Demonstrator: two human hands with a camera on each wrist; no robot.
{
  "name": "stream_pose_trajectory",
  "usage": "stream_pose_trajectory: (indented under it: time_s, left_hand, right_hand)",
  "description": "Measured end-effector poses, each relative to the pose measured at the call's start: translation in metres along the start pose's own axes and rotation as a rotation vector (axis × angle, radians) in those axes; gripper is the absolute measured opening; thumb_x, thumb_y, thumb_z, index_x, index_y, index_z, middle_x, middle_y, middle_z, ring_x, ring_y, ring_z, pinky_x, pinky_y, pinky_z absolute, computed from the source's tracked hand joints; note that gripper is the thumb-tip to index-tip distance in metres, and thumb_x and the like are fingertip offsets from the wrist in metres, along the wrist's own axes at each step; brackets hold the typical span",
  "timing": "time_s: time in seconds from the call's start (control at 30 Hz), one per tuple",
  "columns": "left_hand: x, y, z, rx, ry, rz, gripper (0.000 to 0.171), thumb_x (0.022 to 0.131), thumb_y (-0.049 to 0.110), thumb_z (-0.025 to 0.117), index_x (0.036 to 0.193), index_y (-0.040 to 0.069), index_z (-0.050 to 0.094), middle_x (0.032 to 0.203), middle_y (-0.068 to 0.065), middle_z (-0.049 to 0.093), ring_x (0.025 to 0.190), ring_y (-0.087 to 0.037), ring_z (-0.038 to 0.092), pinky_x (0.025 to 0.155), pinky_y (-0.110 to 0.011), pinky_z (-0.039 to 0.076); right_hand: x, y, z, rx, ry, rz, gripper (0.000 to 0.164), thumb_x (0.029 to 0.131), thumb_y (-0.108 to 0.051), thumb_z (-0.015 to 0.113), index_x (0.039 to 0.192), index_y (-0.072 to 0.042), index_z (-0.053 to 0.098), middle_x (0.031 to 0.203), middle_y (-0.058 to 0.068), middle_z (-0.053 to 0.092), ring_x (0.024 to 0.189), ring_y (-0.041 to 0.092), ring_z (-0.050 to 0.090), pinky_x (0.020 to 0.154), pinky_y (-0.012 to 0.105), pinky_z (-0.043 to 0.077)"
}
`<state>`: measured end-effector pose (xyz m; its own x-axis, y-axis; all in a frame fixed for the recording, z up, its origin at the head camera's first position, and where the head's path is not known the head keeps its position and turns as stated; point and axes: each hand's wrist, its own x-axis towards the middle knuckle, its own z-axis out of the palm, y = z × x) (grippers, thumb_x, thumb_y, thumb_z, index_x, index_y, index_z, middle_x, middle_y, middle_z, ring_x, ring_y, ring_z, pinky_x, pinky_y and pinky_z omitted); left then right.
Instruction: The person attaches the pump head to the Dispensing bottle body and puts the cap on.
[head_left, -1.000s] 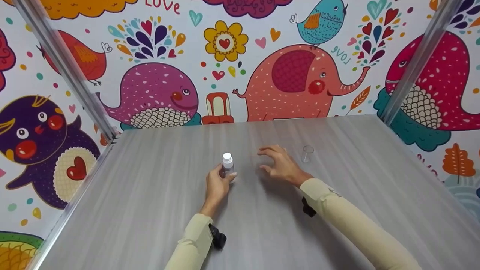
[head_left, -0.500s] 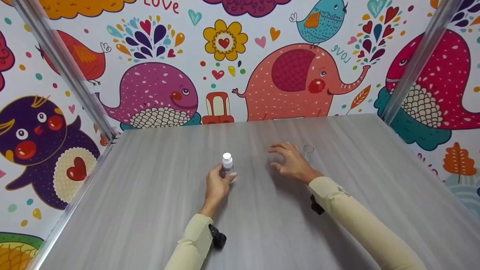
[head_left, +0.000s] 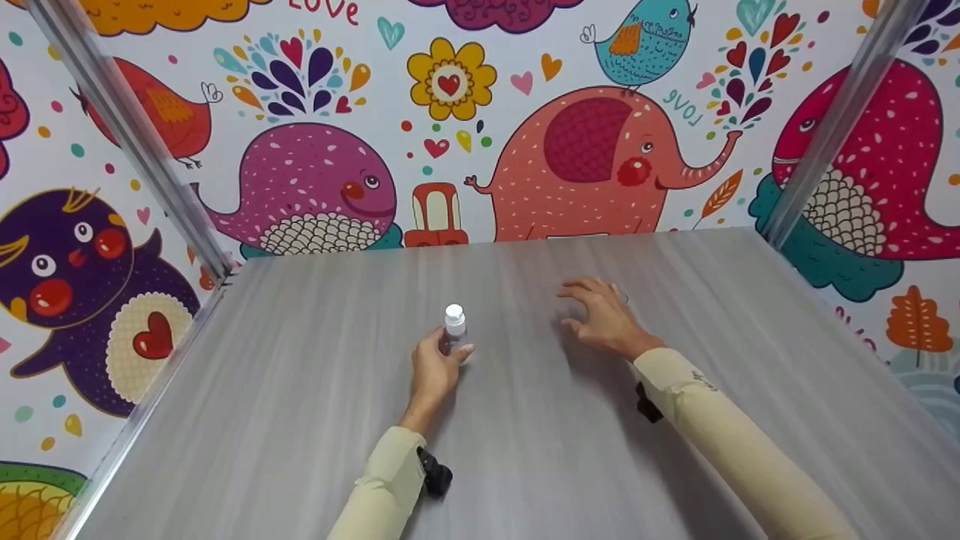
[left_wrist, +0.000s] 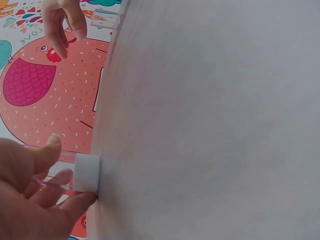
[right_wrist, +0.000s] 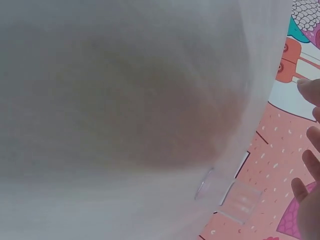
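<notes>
The right hand (head_left: pixel 606 321) has shifted farther to the person's right, so that in the head view it now hides nearly all of the clear cup (right_wrist: pixel 242 201). The left hand (head_left: pixel 435 371) and the bottle (head_left: pixel 454 321) it grasps show no clear change. That bottle, clear with white parts, stands upright near the middle of the worktop (head_left: pixel 510 435), thumb on one side and fingers on the other; the hold probably keeps something so narrow from tipping. Whether its base bears fully on the worktop is hard to tell. The right hand is free, fingers loosely bent and holding nothing. Both wrist views show it apart from the cup, and its raised arch seems to leave clearance over the cup, which stands well apart from the bottle.
</notes>
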<state>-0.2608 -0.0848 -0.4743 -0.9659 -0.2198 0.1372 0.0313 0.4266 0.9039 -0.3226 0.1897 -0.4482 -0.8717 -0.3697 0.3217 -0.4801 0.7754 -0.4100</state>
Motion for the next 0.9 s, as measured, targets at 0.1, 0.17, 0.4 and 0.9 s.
stream_pose_trajectory:
  time_s: [0.1, 0.17, 0.4, 0.9]
  left_hand:
    - [0.0, 0.0, 0.0, 0.004, 0.003, 0.007, 0.035, 0.086, 0.008, 0.076, 0.119, -0.002, 0.068, 0.122, -0.021, 0.07, 0.116, -0.034, 0.067, 0.099, -0.046, 0.054]
    - [0.0, 0.0, -0.001, -0.002, 0.005, 0.003, 0.035, 0.086, 0.008, 0.076, 0.119, -0.002, 0.068, 0.122, -0.021, 0.07, 0.116, -0.034, 0.067, 0.099, -0.046, 0.054]
    - [0.0, -0.002, 0.0, 0.004, 0.001, 0.012, 0.032, 0.086, 0.007, 0.076, 0.117, -0.001, 0.069, 0.12, -0.021, 0.071, 0.113, -0.033, 0.068, 0.098, -0.047, 0.054]
    - [-0.001, -0.002, -0.001, 0.003, -0.014, 0.013, 0.031, 0.087, 0.008, 0.075, 0.116, 0.0, 0.068, 0.119, -0.019, 0.071, 0.112, -0.031, 0.068, 0.096, -0.046, 0.054]
  right_hand:
    - [0.0, 0.002, -0.002, -0.003, -0.016, 0.026, 0.048, 0.084, -0.014, 0.076, 0.13, -0.009, 0.065, 0.139, 0.011, 0.058, 0.134, 0.032, 0.047, 0.116, 0.063, 0.028]
    - [-0.001, 0.004, -0.002, -0.006, -0.024, 0.036, 0.049, 0.084, -0.014, 0.076, 0.131, -0.009, 0.064, 0.14, 0.011, 0.058, 0.135, 0.032, 0.046, 0.117, 0.061, 0.029]
    - [-0.005, 0.014, -0.005, -0.029, -0.024, 0.061, 0.049, 0.084, -0.013, 0.076, 0.131, -0.008, 0.064, 0.142, 0.012, 0.056, 0.136, 0.034, 0.044, 0.118, 0.063, 0.025]
    - [-0.015, 0.036, -0.009, -0.048, 0.005, 0.031, 0.05, 0.083, -0.012, 0.076, 0.131, -0.006, 0.063, 0.144, 0.016, 0.053, 0.137, 0.037, 0.042, 0.112, 0.06, 0.03]
